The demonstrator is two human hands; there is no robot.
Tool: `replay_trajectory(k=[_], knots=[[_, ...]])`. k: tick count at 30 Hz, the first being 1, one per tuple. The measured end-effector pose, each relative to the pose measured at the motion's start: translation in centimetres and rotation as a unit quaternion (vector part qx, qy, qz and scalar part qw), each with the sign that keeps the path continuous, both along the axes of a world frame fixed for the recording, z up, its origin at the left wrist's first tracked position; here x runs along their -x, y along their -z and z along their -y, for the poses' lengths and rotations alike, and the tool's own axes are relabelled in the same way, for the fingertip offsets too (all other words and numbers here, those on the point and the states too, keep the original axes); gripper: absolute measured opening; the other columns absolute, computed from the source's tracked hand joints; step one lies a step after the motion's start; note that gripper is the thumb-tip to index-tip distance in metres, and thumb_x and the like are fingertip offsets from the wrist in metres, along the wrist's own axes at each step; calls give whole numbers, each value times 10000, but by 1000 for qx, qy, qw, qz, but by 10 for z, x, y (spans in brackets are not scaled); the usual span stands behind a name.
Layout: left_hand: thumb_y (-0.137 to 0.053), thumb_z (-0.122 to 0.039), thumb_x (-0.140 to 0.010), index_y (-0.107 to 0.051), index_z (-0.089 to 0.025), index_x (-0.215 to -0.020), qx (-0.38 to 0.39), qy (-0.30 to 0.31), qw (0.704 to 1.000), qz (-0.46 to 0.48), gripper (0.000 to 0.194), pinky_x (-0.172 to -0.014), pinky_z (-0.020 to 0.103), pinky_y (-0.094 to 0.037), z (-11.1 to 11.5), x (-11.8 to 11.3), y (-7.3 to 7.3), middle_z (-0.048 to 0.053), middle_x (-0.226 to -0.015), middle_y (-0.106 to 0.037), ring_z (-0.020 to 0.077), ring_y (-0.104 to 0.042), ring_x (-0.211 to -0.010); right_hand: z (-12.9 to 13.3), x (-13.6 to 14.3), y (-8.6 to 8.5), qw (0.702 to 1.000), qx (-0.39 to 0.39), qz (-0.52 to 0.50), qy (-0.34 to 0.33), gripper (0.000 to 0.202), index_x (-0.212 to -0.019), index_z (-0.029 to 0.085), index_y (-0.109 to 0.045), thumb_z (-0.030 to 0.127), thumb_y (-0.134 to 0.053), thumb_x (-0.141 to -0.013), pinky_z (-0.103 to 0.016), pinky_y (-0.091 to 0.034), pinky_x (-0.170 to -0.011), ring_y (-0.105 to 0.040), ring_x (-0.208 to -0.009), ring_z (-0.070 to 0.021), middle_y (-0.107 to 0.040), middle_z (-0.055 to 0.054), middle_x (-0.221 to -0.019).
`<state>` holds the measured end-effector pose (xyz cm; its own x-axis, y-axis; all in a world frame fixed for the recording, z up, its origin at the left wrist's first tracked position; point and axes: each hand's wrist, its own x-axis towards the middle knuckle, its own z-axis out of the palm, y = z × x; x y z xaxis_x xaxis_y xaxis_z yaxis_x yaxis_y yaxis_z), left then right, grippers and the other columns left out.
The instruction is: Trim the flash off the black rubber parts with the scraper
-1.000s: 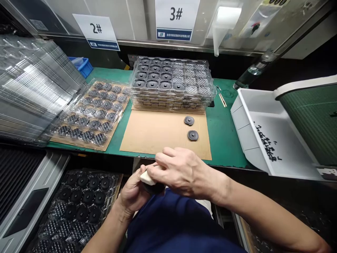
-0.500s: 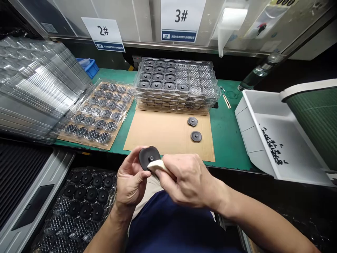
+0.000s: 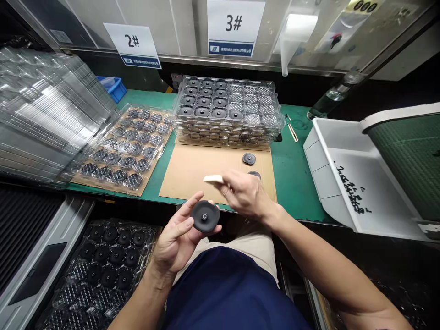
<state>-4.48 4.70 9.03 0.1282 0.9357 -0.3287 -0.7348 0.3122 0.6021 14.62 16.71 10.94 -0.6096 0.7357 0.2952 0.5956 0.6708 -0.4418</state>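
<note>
My left hand holds a round black plastic part by its edges, its dished face with a small central stub turned up. Above and to the right, my right hand grips a cream-coloured flat piece, perhaps a scraper or pad; its exact kind is unclear. The piece is apart from the black part, over the front of the cardboard sheet. Two similar black parts lie on the cardboard: one in full view, the other mostly hidden behind my right hand.
Stacked clear trays, the top one partly filled with black parts, stand behind the cardboard. Another clear tray lies left, beside tall stacked trays. A white bin with small black scraps is at right. A part-filled tray sits lower left.
My right hand has lifted the cream piece off the black part and moved up and away. My left hand has lowered slightly right, turning the part's face upward.
</note>
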Motion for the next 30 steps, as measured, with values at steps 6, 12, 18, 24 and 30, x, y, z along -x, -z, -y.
replay_trajectory(k=[6,12,18,24,30], knots=[[-791,-174,-830,-720,-192,-1144,59,46,995,-62,322,-601,298,-646,-3,-14,6,105,-1044,-762,267,-768,-880,-30,-26,98,980,117,96,133,312,-884,197,-682,380,-494,-1054,-290,-287,-657,-554,-711,-153,-696,-37,-825],[-772,-263,-847,-687,-138,-1176,102,21,991,-79,362,-459,256,-592,-16,-23,10,149,-1004,-774,253,-766,-733,-17,-31,147,973,112,111,169,313,-1082,196,-699,398,-461,-1056,-309,-256,-649,-631,-819,-193,-747,-80,-985],[-877,-133,-712,-547,-211,-1454,72,4,984,-166,816,-689,284,-648,-20,-30,11,113,-1151,-754,230,-761,-903,-15,-30,157,975,85,102,176,347,-1017,161,-693,388,-433,-1057,-324,-239,-653,-637,-817,-194,-738,-113,-941],[-779,-472,-847,-709,-105,-1058,130,66,961,-234,429,-300,157,-334,-18,-44,26,58,-662,-707,122,-579,-394,-17,-31,166,979,66,89,171,331,-1050,193,-686,406,-433,-1056,-318,-244,-646,-643,-837,-180,-740,-73,-973],[-868,-229,-737,-500,-189,-1496,85,-4,981,-173,845,-668,259,-616,-27,-53,25,144,-1232,-728,254,-757,-962,-17,-31,170,980,54,78,173,315,-1092,216,-691,402,-441,-1053,-307,-261,-644,-650,-846,-172,-742,-50,-973]])
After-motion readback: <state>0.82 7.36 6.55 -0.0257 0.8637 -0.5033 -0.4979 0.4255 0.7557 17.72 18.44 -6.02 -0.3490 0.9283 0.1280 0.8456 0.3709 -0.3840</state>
